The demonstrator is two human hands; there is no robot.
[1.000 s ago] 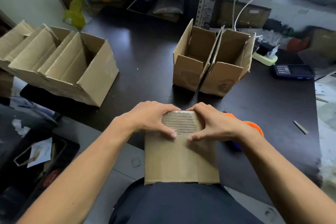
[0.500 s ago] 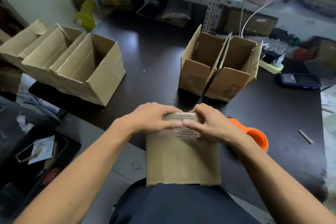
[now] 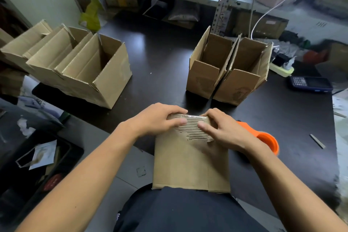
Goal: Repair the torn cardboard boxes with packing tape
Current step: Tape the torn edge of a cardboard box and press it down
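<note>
Hands press flat on a torn box [image 3: 190, 164] standing against the person's lap at the table [image 3: 162, 66] edge, its long axis running away from the body. The left hand [image 3: 158, 118] and right hand [image 3: 224, 132], fingers spread, holding nothing, flank the ripped patch [image 3: 192, 128] at the far end, equally near. An orange tape dispenser [image 3: 267, 139] lies just beside the right wrist. Open boxes [image 3: 227, 66] beyond look empty.
</note>
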